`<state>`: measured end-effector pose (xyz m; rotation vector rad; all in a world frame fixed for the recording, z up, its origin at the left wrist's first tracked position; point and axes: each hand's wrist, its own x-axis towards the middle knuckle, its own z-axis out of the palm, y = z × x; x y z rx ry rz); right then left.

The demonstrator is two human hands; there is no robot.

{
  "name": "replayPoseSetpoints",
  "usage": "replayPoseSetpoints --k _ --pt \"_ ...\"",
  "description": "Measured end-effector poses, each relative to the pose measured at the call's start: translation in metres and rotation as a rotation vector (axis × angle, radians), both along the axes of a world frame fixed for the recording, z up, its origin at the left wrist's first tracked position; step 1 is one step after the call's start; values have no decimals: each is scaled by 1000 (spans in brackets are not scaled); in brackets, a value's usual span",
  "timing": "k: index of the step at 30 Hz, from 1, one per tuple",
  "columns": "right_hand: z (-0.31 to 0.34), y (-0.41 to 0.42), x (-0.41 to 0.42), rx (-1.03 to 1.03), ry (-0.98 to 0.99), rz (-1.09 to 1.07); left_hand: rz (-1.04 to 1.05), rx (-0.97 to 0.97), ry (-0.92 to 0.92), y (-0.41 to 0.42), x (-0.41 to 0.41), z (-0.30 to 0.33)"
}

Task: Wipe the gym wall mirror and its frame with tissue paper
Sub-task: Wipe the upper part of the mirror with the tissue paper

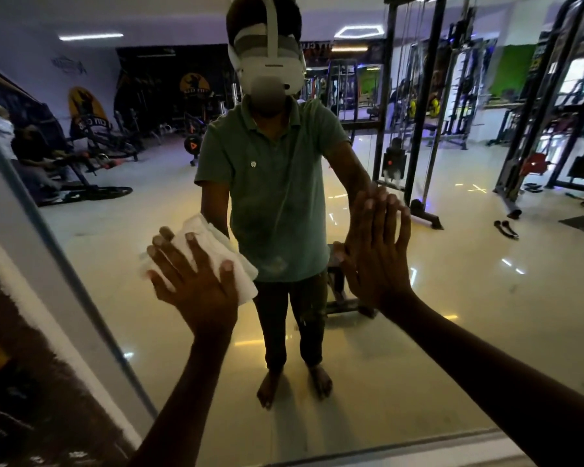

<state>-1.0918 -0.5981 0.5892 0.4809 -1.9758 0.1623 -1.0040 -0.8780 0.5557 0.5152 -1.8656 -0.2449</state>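
A large wall mirror [452,298] fills the view and reflects me and the gym behind. Its grey metal frame [48,251] runs diagonally down the left side and along the bottom edge [418,449]. My left hand [193,278] lies flat with spread, straight fingers on a folded white tissue paper [213,244], pressing it against the glass left of centre. My right hand [378,251] rests flat on the bare glass to the right, fingers straight and pointing up, holding nothing.
A dark patterned wall [21,382] lies left of the frame. The reflection shows gym machines, a cable station and a glossy tiled floor behind me.
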Motion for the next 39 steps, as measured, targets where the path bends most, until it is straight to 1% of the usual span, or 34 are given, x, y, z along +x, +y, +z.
replayPoseSetpoints --k 1,2,3,6,7,10,11,12,13,14,15,16,17,18,19,20,22,25,26,27,28,29,30,31,32,33,34,35,37,38,39 --pt "1 6 -5 -3 4 12 17 123 48 17 -4 5" --pt "1 10 -9 -10 14 31 21 171 61 41 -9 8" --pt "0 10 -13 -18 28 50 -13 146 48 67 -15 6" --pt "-4 7 -22 -32 68 80 -160 -98 -157 134 -35 -4" --pt "-6 8 -25 -30 81 82 -185 -193 -168 141 -41 -6" --pt "-8 11 -30 -22 98 100 -267 -515 -157 105 -39 -12" --pt "-8 12 -31 -23 100 105 -262 -570 -166 84 -32 -15" --pt "-9 12 -32 -28 99 107 -219 -563 -191 62 -24 -19" --pt "-11 12 -32 -34 95 105 -152 -508 -204 45 -18 -23" --pt "-12 11 -33 -39 87 100 -88 -399 -193 34 -14 -27" --pt "-12 10 -32 -45 77 94 -46 -241 -138 34 -13 -27" --pt "-12 9 -32 -50 69 92 -6 -57 -51 45 -15 -22" --pt "-12 8 -31 -57 66 94 28 75 20 64 -19 -18" --pt "-12 6 -31 -63 67 98 11 125 45 87 -24 -15" --pt "-12 6 -30 -69 70 99 -45 96 24 111 -30 -15" --pt "-12 5 -30 -74 71 101 -108 17 -35 133 -36 -17" --pt "-11 5 -28 -74 69 109 -181 -195 -171 150 -46 -20" --pt "-10 9 -28 -55 54 128 -269 -620 -204 99 -37 -19" --pt "-10 11 -28 -49 49 128 -251 -679 -215 72 -27 -17" --pt "-10 11 -28 -47 42 125 -200 -662 -206 44 -19 -17" --pt "-10 11 -28 -49 35 119 -121 -573 -166 21 -12 -15" --pt "-10 9 -27 -57 32 112 -43 -444 -106 6 -8 -14" --pt "-10 8 -26 -68 33 107 -2 -258 -24 5 -7 -11" --pt "-9 6 -25 -79 35 107 17 -44 76 16 -9 -5" --pt "-9 4 -23 -87 34 109 26 118 143 38 -13 2" --pt "-9 3 -21 -89 32 107 22 188 156 65 -16 8" --pt "-9 2 -21 -86 28 98 -20 153 119 92 -20 7" --pt "-8 2 -20 -80 21 86 -81 52 34 116 -23 2" --pt "-7 6 -18 -54 0 63 -224 -267 -229 130 -25 -8" --pt "-7 8 -17 -32 -8 53 -274 -434 -284 116 -25 -6" --pt "-5 10 -16 -8 -16 50 -297 -587 -301 95 -23 3"
